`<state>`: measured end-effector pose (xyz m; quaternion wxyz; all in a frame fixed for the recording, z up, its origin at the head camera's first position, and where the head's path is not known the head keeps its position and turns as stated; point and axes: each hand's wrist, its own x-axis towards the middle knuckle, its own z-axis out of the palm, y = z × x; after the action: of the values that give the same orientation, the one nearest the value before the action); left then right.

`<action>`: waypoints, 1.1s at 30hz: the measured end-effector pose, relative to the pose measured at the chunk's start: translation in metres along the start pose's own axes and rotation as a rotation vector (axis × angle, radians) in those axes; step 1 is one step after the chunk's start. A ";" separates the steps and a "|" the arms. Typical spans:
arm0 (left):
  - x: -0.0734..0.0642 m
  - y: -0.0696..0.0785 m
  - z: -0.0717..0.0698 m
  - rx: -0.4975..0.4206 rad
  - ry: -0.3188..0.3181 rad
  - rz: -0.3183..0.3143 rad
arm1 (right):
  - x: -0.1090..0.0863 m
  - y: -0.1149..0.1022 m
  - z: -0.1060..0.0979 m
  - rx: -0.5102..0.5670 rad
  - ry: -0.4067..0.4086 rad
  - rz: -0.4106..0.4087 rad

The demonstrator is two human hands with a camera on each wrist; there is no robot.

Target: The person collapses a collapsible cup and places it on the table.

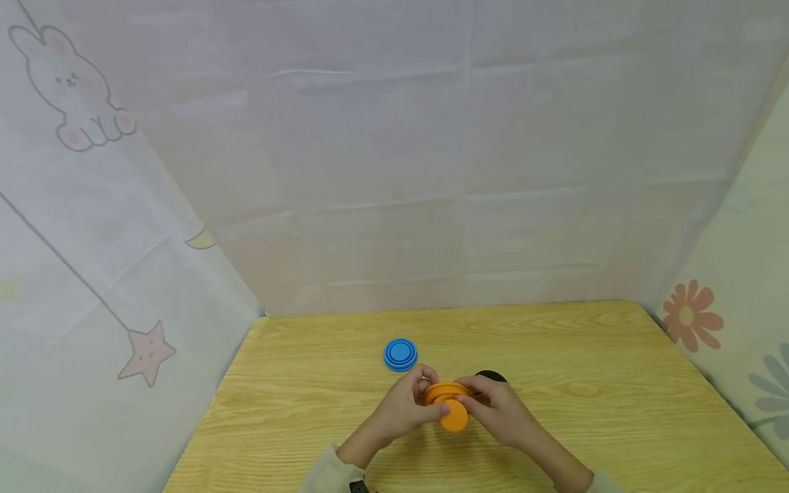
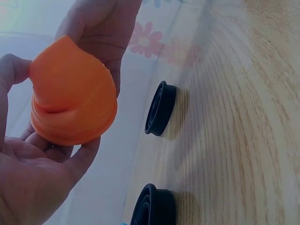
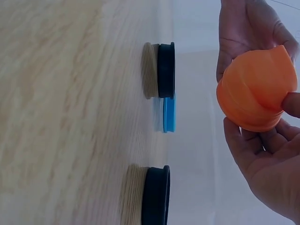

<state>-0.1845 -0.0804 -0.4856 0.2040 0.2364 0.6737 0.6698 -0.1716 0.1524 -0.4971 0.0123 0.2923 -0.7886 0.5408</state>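
Note:
An orange collapsible silicone cup [image 1: 453, 416] is held above the table between both hands. My left hand [image 1: 399, 408] grips its left side, with the thumb on the near face and fingers curled behind. From the right, my right hand [image 1: 504, 412] pinches it between thumb and fingers. The wrist views show the soft wall of the orange cup [image 2: 72, 93] bent and dented, with its rim folded. Part of the cup is covered by fingers.
Flat on the wooden table [image 1: 296, 411] lies a blue collapsed cup [image 1: 400, 353], beyond the left hand. Two black round collapsed cups [image 2: 161, 110] rest there too; in the head view one black cup [image 1: 492, 375] peeks out behind the right hand. Patterned cloth [image 1: 382, 171] surrounds the table.

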 end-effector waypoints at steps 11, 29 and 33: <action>0.000 -0.005 -0.002 0.053 0.040 0.026 | 0.000 -0.005 -0.005 0.149 -0.160 0.163; -0.001 -0.001 0.000 0.120 0.046 0.000 | 0.000 -0.005 -0.001 0.082 -0.100 0.182; 0.000 -0.002 0.000 0.136 0.060 0.009 | 0.000 -0.005 -0.002 0.064 -0.086 0.206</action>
<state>-0.1847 -0.0802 -0.4881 0.1642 0.2328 0.7222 0.6303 -0.1698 0.1528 -0.4918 -0.0866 0.2329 -0.7966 0.5511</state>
